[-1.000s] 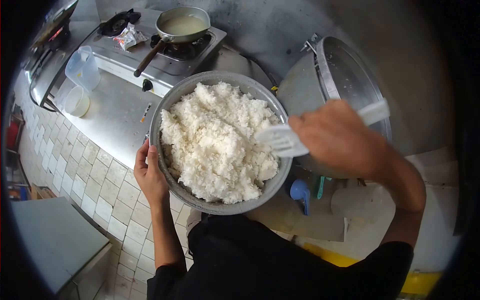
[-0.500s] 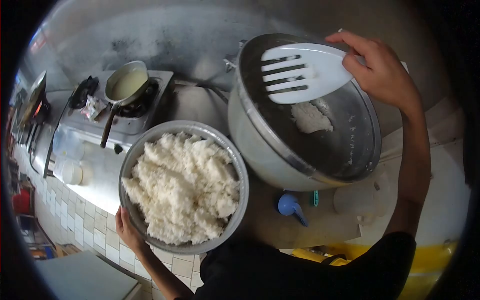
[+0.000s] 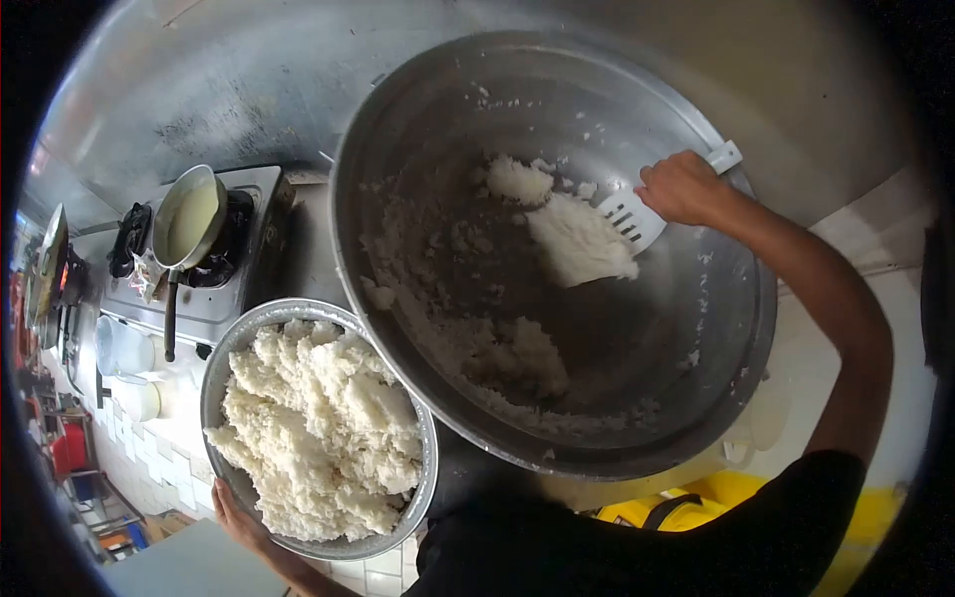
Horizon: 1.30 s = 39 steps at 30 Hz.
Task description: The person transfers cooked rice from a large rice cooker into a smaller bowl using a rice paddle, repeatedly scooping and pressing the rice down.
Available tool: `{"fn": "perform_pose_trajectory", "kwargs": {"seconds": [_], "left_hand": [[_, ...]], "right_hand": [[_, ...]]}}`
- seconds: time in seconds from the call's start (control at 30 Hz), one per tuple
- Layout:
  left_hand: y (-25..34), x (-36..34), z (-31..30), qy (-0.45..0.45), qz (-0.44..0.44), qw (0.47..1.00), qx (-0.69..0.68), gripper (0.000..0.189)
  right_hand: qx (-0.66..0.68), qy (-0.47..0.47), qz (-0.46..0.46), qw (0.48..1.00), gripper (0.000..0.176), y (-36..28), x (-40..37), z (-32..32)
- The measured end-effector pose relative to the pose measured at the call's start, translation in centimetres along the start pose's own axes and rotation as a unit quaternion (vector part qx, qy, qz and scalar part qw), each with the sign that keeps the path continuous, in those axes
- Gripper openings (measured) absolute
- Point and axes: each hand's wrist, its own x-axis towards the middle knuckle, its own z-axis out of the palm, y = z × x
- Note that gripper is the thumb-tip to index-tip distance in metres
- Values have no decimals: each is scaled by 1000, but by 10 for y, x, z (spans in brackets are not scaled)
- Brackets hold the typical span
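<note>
My right hand (image 3: pixel 686 191) is closed round the white slotted turner (image 3: pixel 635 221), whose handle end sticks out past the fist. The blade is down inside a large metal pot (image 3: pixel 676 328), with a lump of white cooked rice (image 3: pixel 582 242) lying over its front part. Smaller clumps and loose grains cling to the pot's bottom and wall. Left of the pot, my left hand (image 3: pixel 239 519) grips the outer edge of a round metal basin (image 3: pixel 430 473). Cooked rice (image 3: pixel 318 428) is heaped in that basin. Its upper right rim sits close against the pot.
On the left, a gas stove (image 3: pixel 264 199) bears a long-handled saucepan (image 3: pixel 189 221) with pale liquid. Plastic containers (image 3: pixel 124 343) stand below the stove. A metal wall (image 3: pixel 288 90) rises behind. Something yellow (image 3: pixel 686 507) lies at the lower right, and tiled floor (image 3: pixel 383 572) shows below the basin.
My right hand has lowered the turner from above the pot into it, and rice now lies on the blade. The pot looks closer and more tilted toward me. The basin appears lower and further left.
</note>
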Motion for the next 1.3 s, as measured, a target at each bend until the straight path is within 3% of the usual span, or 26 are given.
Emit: {"fn": "perform_pose_trajectory", "kwargs": {"seconds": [0.07, 0.2, 0.23, 0.3, 0.37, 0.5, 0.53, 0.57, 0.7, 0.77, 0.83, 1.0, 1.07, 1.2, 1.3], "left_hand": [[-6, 6, -3, 77, -25, 996, 33, 32], [-14, 5, -12, 75, -7, 995, 73, 30], [-16, 4, -8, 59, 55, 994, 80, 29], [0, 2, 3, 73, -13, 997, 1, 29], [-5, 3, 1, 83, 2, 997, 8, 29], [-4, 5, 2, 88, -10, 996, 7, 29], [-6, 5, -1, 82, -6, 997, 1, 29], [-8, 3, -3, 89, -7, 996, 1, 29], [0, 2, 6, 64, -13, 998, 2, 27], [-6, 3, 1, 68, 25, 996, 44, 26], [-2, 1, 2, 43, 34, 998, 38, 26], [7, 0, 12, 71, -7, 997, 0, 27], [5, 2, 12, 70, -9, 997, -33, 27], [3, 0, 18, 45, -23, 985, -163, 27], [8, -1, 18, 43, -27, 986, -159, 28]], "right_hand": [[87, 28, -12, 996, 39, -11, -2, 6], [216, 61, -37, 974, 41, -73, 5, -2], [252, 43, -36, 966, 39, -85, 12, -4], [291, 28, -37, 955, 37, -104, 21, -14], [370, -30, -66, 926, 37, -113, 25, -27], [350, 47, -173, 919, 50, -134, 44, -4], [492, -20, -76, 867, 56, -134, 44, -10], [615, -87, 22, 784, 63, -133, 45, -18], [532, -125, 66, 835, 74, -137, 35, -39], [508, -13, -17, 861, 73, -138, 31, -38], [479, 37, -25, 877, 69, -134, 27, -34], [517, 84, -35, 851, 59, -108, -5, -40], [593, 101, -25, 798, 53, -96, -19, -42], [620, 59, 31, 782, 50, -96, -61, -89], [644, 62, 67, 760, 51, -99, -80, -104]]}}
